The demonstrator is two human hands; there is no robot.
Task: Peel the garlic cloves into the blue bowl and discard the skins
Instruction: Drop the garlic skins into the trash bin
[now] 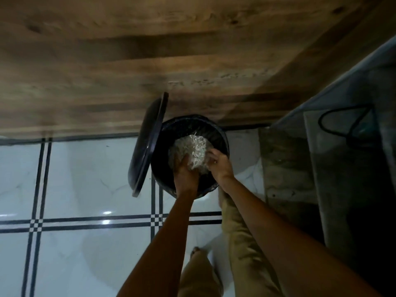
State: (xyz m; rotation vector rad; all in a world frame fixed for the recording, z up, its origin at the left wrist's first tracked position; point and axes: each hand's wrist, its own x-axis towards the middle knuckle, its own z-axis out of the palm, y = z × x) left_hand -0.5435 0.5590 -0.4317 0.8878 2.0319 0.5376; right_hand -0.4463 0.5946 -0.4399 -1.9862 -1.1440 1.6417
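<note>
Disposal step: your left hand and right hand both grip the plastic bundle of garlic skins over the open bin. Release it inside next.

Bare forearms, khaki trousers, bare toes

no readable text, labels, brands or numbers anywhere

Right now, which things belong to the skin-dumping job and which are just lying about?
In the job: left hand, right hand, bundle of garlic skins, black bin, its raised lid.
Just about: black cable, wooden panel, tiled floor.
</note>
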